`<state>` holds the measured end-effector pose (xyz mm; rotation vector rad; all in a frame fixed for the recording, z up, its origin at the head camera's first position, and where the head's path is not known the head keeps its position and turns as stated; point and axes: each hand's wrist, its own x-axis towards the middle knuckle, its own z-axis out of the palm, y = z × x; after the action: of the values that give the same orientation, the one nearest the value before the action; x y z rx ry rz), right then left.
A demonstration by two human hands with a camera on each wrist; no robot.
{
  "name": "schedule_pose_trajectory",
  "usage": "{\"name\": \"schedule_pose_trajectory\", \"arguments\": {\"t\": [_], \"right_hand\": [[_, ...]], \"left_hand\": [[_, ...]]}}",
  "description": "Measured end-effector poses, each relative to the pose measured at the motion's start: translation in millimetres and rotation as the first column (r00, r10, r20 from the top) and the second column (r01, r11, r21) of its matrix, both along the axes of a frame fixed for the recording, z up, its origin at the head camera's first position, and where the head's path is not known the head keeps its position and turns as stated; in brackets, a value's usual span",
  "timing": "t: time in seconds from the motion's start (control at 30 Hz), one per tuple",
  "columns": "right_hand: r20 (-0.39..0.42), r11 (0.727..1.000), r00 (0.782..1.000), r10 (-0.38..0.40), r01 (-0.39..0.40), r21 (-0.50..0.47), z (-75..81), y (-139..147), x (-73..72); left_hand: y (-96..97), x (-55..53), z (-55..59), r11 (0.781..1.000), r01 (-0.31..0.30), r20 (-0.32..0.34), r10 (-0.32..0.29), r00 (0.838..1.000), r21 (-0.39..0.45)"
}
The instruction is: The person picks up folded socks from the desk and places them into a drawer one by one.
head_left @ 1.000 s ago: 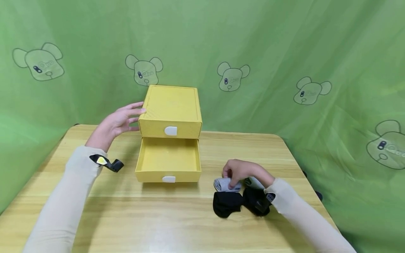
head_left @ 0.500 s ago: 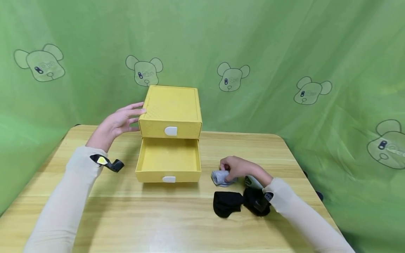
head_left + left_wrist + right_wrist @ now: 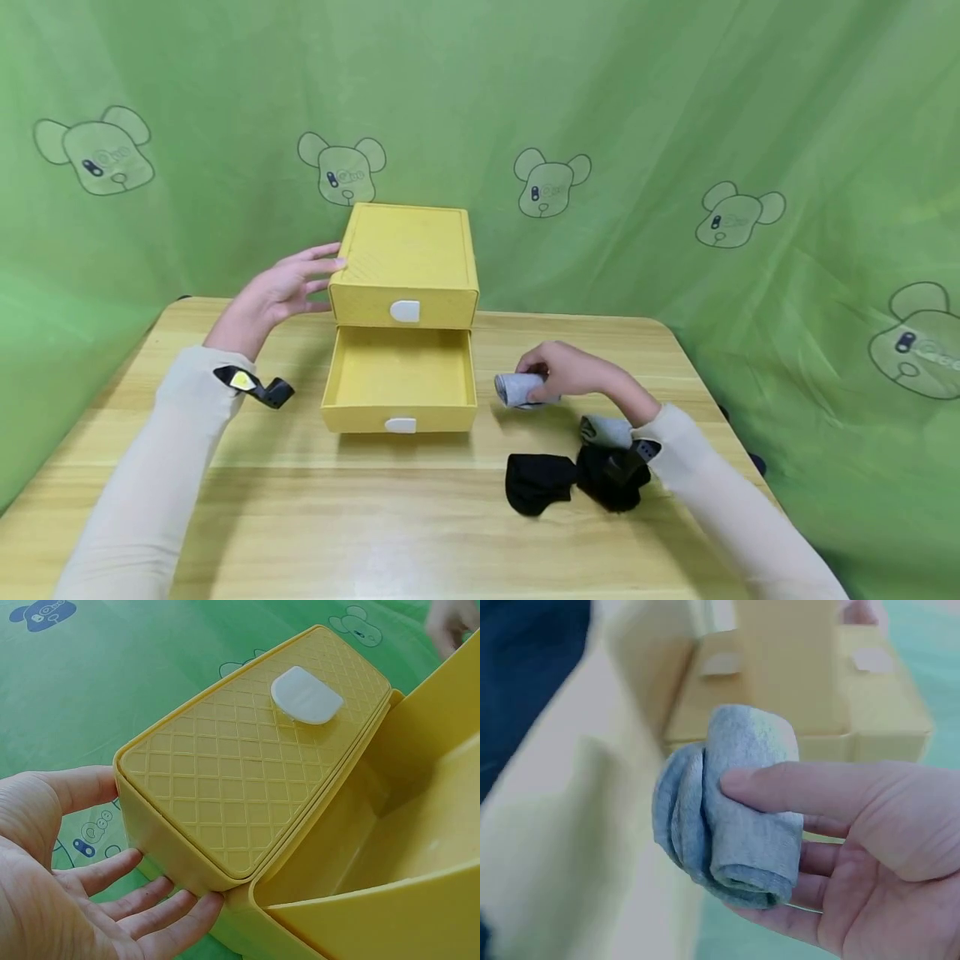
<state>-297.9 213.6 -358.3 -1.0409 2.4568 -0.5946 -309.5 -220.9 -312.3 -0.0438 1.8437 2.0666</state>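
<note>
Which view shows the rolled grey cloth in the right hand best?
The right wrist view: the rolled grey cloth is large and central, its folds plain, pinched by the right hand. The head view shows it small and partly covered by that hand. In the left wrist view I cannot make it out.

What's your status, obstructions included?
Right hand holds rolled grey fabric sock above wood-grain table. Left hand touches side of yellow plastic drawer unit. Lower yellow drawer open; nothing visible between it and sock.

Rolled grey sock (image 3: 514,390) with loose folds along one side, held above the desk (image 3: 420,533) near an upright yellow two-drawer box (image 3: 408,246), upper drawer (image 3: 363,305) closed, lower drawer (image 3: 360,419) pulled out
</note>
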Motion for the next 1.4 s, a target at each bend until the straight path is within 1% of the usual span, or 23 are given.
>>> {"name": "schedule_pose_trajectory", "arguments": {"t": [0.1,0.2,0.37,0.47,0.57,0.67,0.77,0.87,0.97,1.07,1.2,1.4], "right_hand": [[-0.015,0.999,1.000,0.024,-0.024,-0.047,23.1,-8,3.9],[-0.031,0.995,0.999,0.030,-0.032,-0.098,47.9,-17,8.6],[-0.040,0.976,0.999,0.034,-0.042,-0.214,84.4,-33,14.5],[-0.032,0.960,0.999,0.032,-0.040,-0.279,100.4,-47,17.2],[-0.013,0.945,1.000,0.022,-0.025,-0.327,109.4,-64,20.6],[-0.002,0.933,1.000,0.023,-0.022,-0.359,112.0,-82,23.9],[-0.018,0.932,0.999,0.044,-0.048,-0.360,110.1,-100,25.4],[-0.049,0.944,0.996,0.069,-0.081,-0.319,106.0,-116,25.1],[-0.086,0.962,0.992,0.089,-0.108,-0.252,101.4,-130,23.6],[-0.116,0.973,0.987,0.110,-0.131,-0.191,97.6,-141,20.8],[-0.121,0.977,0.982,0.148,-0.164,-0.138,92.9,-153,16.2],[-0.131,0.975,0.971,0.199,-0.211,-0.077,86.1,-166,10.4]], "left_hand": [[-1.0,0.2,0.6,1.000,0.000,0.002,0.000,1.000,0.012],[-1.5,-0.1,1.0,1.000,0.005,0.001,-0.005,1.000,0.016],[0.4,-0.5,-0.1,1.000,0.006,-0.001,-0.006,1.000,0.011],[1.1,0.0,-0.9,1.000,0.004,-0.001,-0.004,1.000,0.007],[1.2,0.1,-1.6,1.000,0.004,-0.003,-0.004,1.000,0.002],[1.4,0.2,-1.4,1.000,0.003,-0.005,-0.003,1.000,0.008],[0.9,-0.4,-1.5,1.000,0.007,-0.007,-0.007,1.000,0.009],[0.3,-0.9,-2.3,1.000,0.010,-0.010,-0.010,1.000,0.010],[-0.1,-1.1,-3.9,1.000,0.011,-0.010,-0.011,1.000,0.008],[-0.2,-1.2,-5.2,1.000,0.010,-0.010,-0.010,1.000,0.012],[-0.4,-0.8,-5.4,1.000,0.005,-0.006,-0.005,1.000,0.013],[0.2,0.2,-1.9,1.000,0.011,-0.011,-0.011,1.000,0.015]]}}
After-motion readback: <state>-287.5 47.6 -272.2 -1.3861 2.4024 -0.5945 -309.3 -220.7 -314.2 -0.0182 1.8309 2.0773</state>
